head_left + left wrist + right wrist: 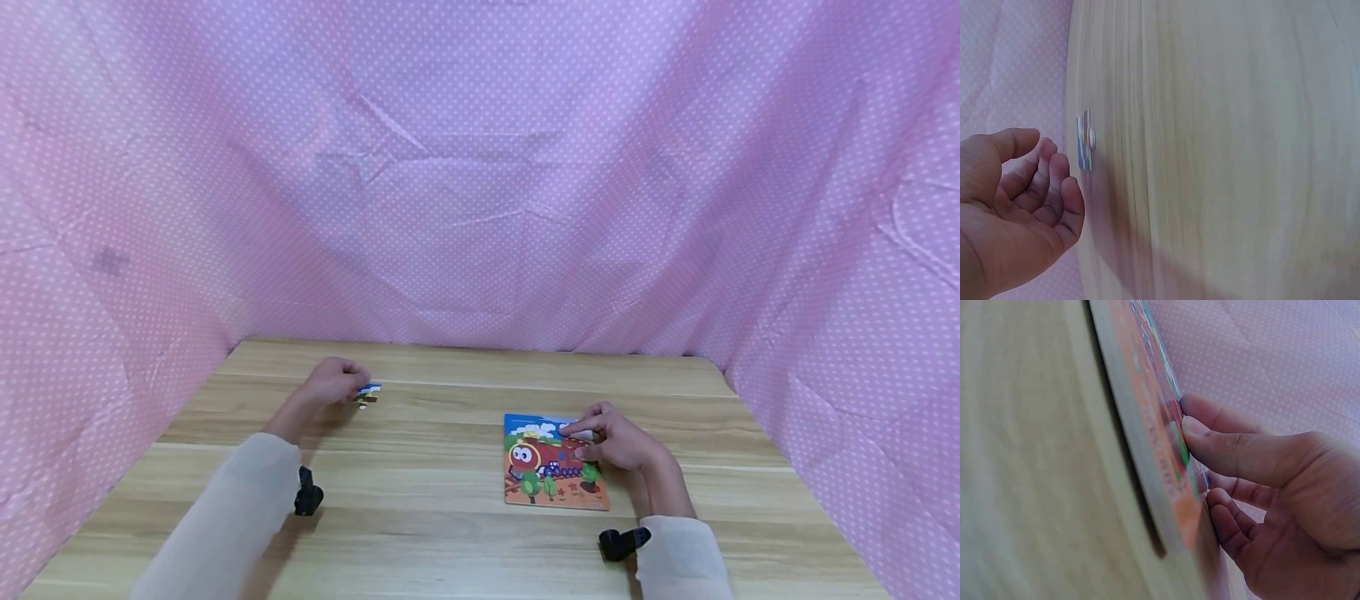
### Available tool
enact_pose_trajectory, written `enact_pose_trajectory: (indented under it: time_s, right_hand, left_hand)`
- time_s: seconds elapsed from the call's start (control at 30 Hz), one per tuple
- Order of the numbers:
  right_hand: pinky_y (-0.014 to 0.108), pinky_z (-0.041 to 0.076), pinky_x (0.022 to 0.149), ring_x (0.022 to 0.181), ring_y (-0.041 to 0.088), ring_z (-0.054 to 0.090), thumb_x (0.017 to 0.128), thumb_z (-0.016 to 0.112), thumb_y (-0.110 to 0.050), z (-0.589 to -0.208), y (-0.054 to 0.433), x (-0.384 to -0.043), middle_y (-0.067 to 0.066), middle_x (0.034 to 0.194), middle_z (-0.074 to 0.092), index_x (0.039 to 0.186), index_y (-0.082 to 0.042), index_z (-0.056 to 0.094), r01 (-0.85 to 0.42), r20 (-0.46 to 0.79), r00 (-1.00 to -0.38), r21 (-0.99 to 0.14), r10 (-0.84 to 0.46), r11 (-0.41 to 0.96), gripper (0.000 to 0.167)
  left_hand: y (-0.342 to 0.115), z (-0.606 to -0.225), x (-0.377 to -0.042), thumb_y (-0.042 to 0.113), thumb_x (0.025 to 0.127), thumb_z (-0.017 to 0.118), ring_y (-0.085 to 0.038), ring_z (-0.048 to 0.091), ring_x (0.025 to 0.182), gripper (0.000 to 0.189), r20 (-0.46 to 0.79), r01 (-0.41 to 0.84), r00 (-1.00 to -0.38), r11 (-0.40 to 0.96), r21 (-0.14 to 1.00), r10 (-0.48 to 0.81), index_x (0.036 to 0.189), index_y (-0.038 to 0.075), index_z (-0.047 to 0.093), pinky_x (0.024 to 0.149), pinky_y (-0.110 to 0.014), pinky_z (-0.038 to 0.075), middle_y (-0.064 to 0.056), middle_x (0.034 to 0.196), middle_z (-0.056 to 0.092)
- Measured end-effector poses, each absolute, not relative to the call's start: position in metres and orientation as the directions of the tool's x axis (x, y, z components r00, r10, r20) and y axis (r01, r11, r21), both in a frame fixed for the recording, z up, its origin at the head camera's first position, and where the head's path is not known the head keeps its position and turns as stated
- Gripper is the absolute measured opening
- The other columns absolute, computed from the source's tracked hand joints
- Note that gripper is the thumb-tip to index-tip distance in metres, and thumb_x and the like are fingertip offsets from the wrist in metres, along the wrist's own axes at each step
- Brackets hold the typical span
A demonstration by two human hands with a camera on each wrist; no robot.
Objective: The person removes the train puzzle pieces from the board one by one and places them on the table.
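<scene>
A jigsaw puzzle board (555, 492) with a cartoon train lies flat on the right half of the table. My right hand (621, 440) reaches over its upper right side, with index finger and thumb touching the picture. Seen from the right wrist, the thumb (1235, 453) and index tip meet the board's face close together, while the other fingers curl beside its edge. Far left, several small printed puzzle pieces (369, 392) lie in a little cluster. Beside them is my left hand (333, 382), its fingers loosely curled; the left wrist view shows nothing between thumb and fingers.
The wooden table (420, 517) ends at the back against a pink dotted cloth (465, 233), which also hangs on both sides. A black wrist camera (307, 493) sits on the left sleeve, and another black camera (621, 544) on the right one.
</scene>
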State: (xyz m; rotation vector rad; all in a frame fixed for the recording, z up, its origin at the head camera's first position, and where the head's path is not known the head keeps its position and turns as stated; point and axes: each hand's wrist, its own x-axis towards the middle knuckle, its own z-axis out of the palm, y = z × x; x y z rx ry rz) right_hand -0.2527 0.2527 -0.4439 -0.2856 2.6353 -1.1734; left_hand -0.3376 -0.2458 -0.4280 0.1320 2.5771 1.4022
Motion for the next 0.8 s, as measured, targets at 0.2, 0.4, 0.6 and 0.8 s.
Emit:
enact_pose_trajectory:
  time_s: [0.2, 0.4, 0.6, 0.8]
  right_hand:
    - [0.037, 0.039, 0.082, 0.107, 0.028, 0.041, 0.093, 0.073, -0.002, -0.445, 0.253, -0.253, 0.009, 0.125, 0.045, 0.116, -0.018, 0.079, -0.083, -0.136, -0.952, -0.75, -0.275, 0.657, 0.029]
    - [0.037, 0.039, 0.082, 0.107, 0.028, 0.041, 0.093, 0.073, -0.002, -0.444, 0.253, -0.253, 0.009, 0.126, 0.045, 0.116, -0.019, 0.08, -0.082, -0.138, -0.952, -0.745, -0.273, 0.662, 0.029]
    - [0.037, 0.039, 0.082, 0.106, 0.028, 0.041, 0.093, 0.073, -0.002, -0.444, 0.253, -0.252, 0.008, 0.126, 0.044, 0.116, -0.019, 0.079, -0.077, -0.142, -0.952, -0.747, -0.272, 0.661, 0.029]
    - [0.037, 0.038, 0.082, 0.106, 0.028, 0.041, 0.093, 0.073, -0.002, -0.445, 0.254, -0.252, 0.009, 0.125, 0.044, 0.116, -0.019, 0.079, -0.083, -0.137, -0.951, -0.751, -0.278, 0.655, 0.029]
  left_hand:
    - [-0.223, -0.431, -0.342, 0.009, 0.102, 0.055, -0.011, 0.053, 0.066, 0.025, -0.105, 0.013, -0.974, 0.508, 0.861, 0.202, 0.114, -0.011, 0.065, 0.055, -0.025, 0.044, -0.006, 0.079, 0.062]
    - [-0.2, -0.429, -0.339, 0.008, 0.102, 0.053, -0.011, 0.045, 0.061, 0.023, -0.122, 0.014, -0.966, 0.519, 0.855, 0.227, 0.115, -0.006, 0.067, 0.054, -0.026, 0.039, -0.004, 0.078, 0.059]
    - [-0.171, -0.429, -0.336, 0.005, 0.097, 0.057, -0.02, 0.059, 0.087, 0.022, -0.073, 0.087, -0.958, 0.524, 0.847, 0.278, 0.112, -0.006, 0.069, 0.071, -0.029, 0.051, -0.012, 0.098, 0.067]
    - [-0.142, -0.431, -0.335, 0.007, 0.1, 0.061, -0.02, 0.062, 0.081, 0.019, -0.073, 0.113, -0.945, 0.527, 0.842, 0.32, 0.112, -0.004, 0.07, 0.066, -0.03, 0.053, -0.01, 0.095, 0.067]
